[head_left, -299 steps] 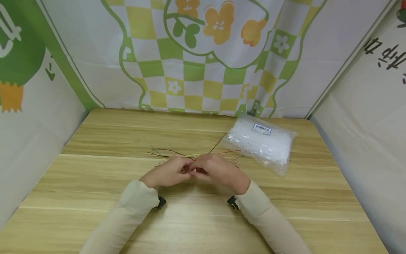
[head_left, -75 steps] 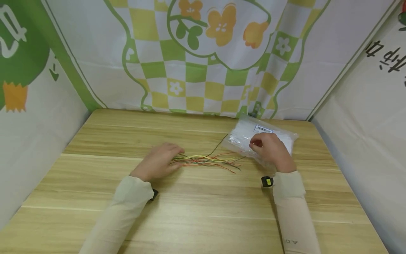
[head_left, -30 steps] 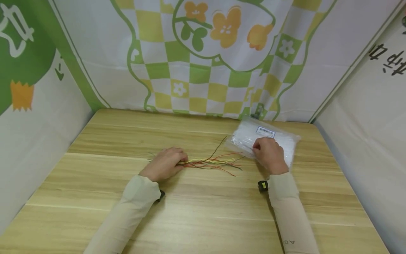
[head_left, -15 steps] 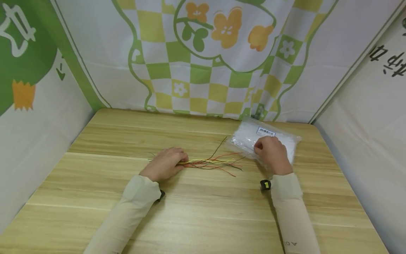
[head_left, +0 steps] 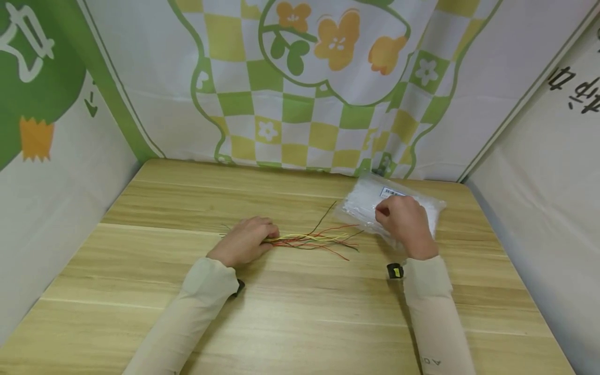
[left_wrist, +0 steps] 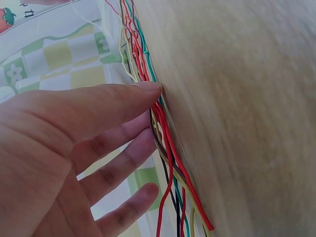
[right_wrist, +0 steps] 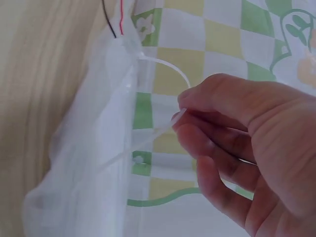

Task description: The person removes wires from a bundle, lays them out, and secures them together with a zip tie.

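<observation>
Thin red, yellow, green and black wires [head_left: 323,239] lie loosely bundled across the middle of the table. My left hand [head_left: 245,241] pinches them near their left part; in the left wrist view the thumb presses on the wires [left_wrist: 165,133] and the other fingers are spread. Over a clear plastic bag of white cable ties [head_left: 360,207], my right hand [head_left: 407,225] pinches something thin. The right wrist view shows it as a white cable tie [right_wrist: 170,65], bent between thumb and index finger, with both its lengths running back to the bag [right_wrist: 106,143].
The wooden table [head_left: 300,312] has a patterned cloth [head_left: 309,120] behind it and pale cloth walls at both sides. A label with a barcode [head_left: 390,192] on the bag is partly hidden by the right hand. Each wrist wears a small black device.
Both hands were together at the wires earlier; the right has since gone right to the bag. The left, looser 2.5 seconds ago, has closed on the wires. Lately the right has shifted slightly rightward.
</observation>
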Available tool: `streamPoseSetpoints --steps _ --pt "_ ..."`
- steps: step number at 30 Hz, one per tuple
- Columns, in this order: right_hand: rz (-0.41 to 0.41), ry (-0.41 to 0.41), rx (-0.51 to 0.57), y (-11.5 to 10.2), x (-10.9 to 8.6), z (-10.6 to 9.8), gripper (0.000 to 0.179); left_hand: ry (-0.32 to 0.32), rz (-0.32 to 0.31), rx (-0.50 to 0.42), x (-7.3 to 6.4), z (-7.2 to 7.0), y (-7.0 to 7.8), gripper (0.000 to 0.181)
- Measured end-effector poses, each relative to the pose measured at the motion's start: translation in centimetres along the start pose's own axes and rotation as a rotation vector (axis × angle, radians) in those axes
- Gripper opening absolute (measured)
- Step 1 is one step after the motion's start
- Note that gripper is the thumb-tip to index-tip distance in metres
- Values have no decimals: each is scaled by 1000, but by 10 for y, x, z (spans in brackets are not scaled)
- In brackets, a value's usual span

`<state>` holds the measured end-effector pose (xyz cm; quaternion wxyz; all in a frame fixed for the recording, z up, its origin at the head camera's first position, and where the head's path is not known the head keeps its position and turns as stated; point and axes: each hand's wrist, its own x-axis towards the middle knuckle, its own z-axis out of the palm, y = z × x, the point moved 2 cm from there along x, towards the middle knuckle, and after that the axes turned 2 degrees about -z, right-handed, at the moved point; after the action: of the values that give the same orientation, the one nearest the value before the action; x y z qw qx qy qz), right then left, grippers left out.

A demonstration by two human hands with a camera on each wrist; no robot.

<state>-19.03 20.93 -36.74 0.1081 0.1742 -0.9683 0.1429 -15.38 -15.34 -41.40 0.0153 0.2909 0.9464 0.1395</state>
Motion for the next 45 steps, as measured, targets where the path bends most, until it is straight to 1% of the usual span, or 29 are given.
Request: streamPoseSetpoints --steps 5,8,12,18,22,25,29,32,34,39,42,45 --pt "-50 73 1 -5 -1 -7 12 -5 0 -1 0 -1 1 18" --pt "-94 105 10 -9 0 -9 12 -10 -3 -2 0 -2 1 18" --pt "-164 110 14 -17 2 -9 11 -13 -6 -4 -1 -2 0 17" --pt "-281 101 5 -37 3 -7 7 -9 -8 -3 -1 -2 0 17" --pt "-360 123 0 -52 1 -9 8 -11 -9 -8 -2 -2 -1 18" --pt "-430 166 -15 -63 -3 -12 9 -13 -6 -14 -2 -2 -1 19" --pt "-560 267 -30 -81 -9 -16 11 -14 -3 -20 -2 -3 -1 19" --pt "-653 310 -16 -98 -15 -17 13 -12 -1 -22 -2 -3 -1 18" --pt "-701 306 -3 -109 -19 -17 14 -13 1 -26 -2 -3 -1 18" --pt "-799 260 22 -134 -31 -18 18 -16 9 -28 -2 -3 -1 17" --pt "-856 248 38 -145 -38 -17 24 -15 8 -23 -2 -3 -1 17" --pt "-895 238 37 -151 -42 -14 28 -19 4 -24 -2 -2 -1 17"
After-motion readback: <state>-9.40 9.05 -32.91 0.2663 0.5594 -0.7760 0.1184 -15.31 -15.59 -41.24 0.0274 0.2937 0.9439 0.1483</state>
